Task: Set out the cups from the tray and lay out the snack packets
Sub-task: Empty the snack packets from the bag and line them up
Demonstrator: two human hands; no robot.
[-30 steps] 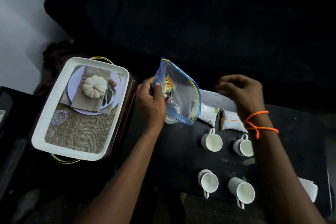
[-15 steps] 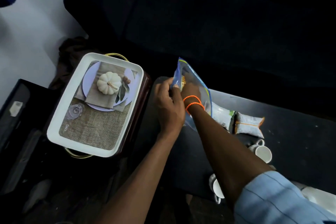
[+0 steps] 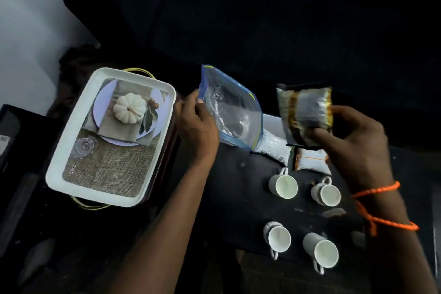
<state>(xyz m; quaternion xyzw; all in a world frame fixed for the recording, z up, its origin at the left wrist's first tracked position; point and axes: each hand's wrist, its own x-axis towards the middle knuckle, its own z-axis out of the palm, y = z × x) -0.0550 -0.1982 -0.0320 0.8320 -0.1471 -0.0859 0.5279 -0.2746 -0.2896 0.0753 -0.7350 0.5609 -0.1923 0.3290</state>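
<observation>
Dark table (image 3: 238,188) — snack packet (image 3: 304,114) pinched in right hand (image 3: 353,148).

Four white cups stand upright on the dark tabletop (image 3: 238,186) in two rows: far pair (image 3: 283,185) (image 3: 325,191), near pair (image 3: 277,237) (image 3: 321,250). Beyond them lie two white snack packets (image 3: 274,146) (image 3: 311,162) side by side. A shiny silver-and-gold packet (image 3: 304,114) is raised in my right hand (image 3: 353,150). The tray (image 3: 71,150) sits apart, left.
</observation>
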